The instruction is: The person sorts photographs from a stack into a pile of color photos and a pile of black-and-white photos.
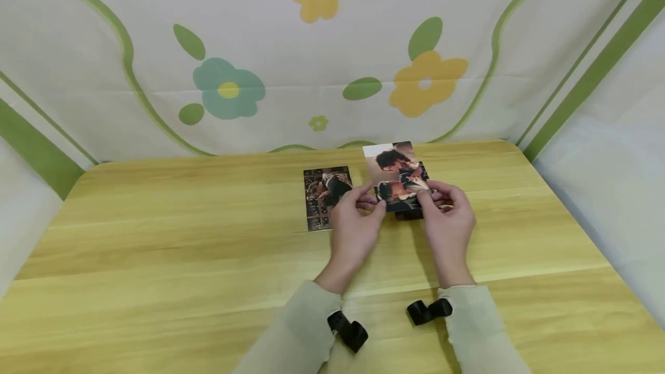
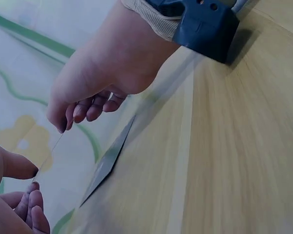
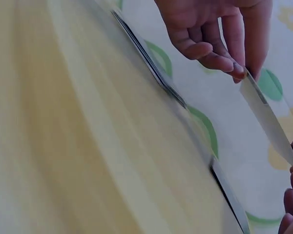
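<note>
Photo card [image 1: 397, 178] first, from the head view: two dark-haired people close together, warm browns and dark clothes, a pale patch at the far left corner, a dark strip along the near edge. Left hand [image 1: 358, 221] pinches it at the near left corner, and the right hand [image 1: 449, 218] grips the near right edge with the thumb on the picture side. It's over a darker card [image 1: 410, 215] on the wood-look table [image 1: 156, 270], which peeks out at the near and right sides. Another dark printed card [image 1: 323, 192] lies just left, partly behind the left hand.

Left wrist view: it's nearly edge-on, basically a thin pale line between both hands' fingertips, clear of the tabletop. Too thin to read the print.

Right wrist view: same thing, now a slanted pale grey sliver, fingers of both hands pinching its ends. The cards on the table are thin edges, and the left one looks layered.
</note>
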The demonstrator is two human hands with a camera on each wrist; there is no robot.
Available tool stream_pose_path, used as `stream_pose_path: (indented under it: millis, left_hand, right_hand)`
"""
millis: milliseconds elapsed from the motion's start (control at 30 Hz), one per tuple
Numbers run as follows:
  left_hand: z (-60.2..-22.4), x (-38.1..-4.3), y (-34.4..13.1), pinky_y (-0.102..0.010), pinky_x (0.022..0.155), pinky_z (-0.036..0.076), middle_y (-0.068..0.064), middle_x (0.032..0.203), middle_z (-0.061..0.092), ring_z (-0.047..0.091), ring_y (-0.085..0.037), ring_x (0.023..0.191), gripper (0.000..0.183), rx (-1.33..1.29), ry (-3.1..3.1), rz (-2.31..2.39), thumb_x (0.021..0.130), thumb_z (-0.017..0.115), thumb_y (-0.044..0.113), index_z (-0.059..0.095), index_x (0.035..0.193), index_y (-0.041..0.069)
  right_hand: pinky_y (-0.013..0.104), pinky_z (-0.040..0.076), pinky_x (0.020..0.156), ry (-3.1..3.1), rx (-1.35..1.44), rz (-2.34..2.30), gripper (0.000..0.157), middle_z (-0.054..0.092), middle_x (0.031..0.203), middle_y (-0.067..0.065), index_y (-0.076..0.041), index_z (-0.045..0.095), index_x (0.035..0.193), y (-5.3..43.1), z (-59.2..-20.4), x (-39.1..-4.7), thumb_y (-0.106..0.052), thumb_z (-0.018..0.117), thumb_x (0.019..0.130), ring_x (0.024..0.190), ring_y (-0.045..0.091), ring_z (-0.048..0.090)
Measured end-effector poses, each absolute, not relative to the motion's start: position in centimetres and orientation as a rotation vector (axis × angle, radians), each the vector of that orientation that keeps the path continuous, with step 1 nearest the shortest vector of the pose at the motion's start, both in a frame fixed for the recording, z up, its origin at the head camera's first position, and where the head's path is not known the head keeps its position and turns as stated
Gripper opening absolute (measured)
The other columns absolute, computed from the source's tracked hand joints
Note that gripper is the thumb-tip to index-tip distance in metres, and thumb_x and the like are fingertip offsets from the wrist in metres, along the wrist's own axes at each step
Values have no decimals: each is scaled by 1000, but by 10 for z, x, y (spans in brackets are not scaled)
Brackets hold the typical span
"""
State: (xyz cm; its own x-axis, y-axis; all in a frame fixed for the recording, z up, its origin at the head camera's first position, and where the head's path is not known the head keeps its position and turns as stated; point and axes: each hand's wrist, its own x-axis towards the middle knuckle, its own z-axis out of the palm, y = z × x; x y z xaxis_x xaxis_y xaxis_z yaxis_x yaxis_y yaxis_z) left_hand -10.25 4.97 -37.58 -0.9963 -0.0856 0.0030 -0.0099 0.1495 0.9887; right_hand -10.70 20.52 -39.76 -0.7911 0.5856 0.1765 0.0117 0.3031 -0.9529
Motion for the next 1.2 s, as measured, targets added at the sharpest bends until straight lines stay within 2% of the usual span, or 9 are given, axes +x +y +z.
stream_pose_path:
  millis: [333,600,867,1067,1200]
  left_hand:
    - [-376,-106,78,-19,79,54,-5,105,71,63,-10,91,50,15,-2387,-2037,95,76,2,67,143,3]
    - [-385,-110,79,-22,77,54,-8,103,69,60,-9,86,44,29,-2532,-1891,94,76,1,70,138,-2]
    - [-395,-111,84,-25,71,47,-8,97,65,53,-13,82,43,-17,-2654,-1699,95,75,3,70,137,-4]
    - [-396,-111,88,-30,73,48,-7,97,65,55,-20,92,40,-11,-2727,-1555,96,76,6,72,134,-3]
    - [-398,-112,91,-34,77,52,-10,102,67,59,-24,98,38,-14,-2759,-1472,96,76,8,73,133,-1]
  right_hand:
    - [18,45,64,-2078,-701,1430,22,62,88,-16,-12,83,113,233,-401,-107,-22,81,94,86,6,58]
    - [19,46,71,-2186,-730,1391,20,64,83,-19,-12,83,111,236,-404,-108,-22,80,95,84,5,59]
    - [16,49,69,-2346,-787,1323,21,70,90,-10,-12,82,114,239,-405,-110,-24,77,97,83,5,61]
    - [16,47,67,-2408,-795,1265,20,72,89,-9,-12,82,112,242,-406,-112,-25,76,97,80,4,60]
    - [16,46,66,-2428,-773,1232,21,75,92,-3,-11,82,112,243,-407,-113,-25,76,98,78,3,59]
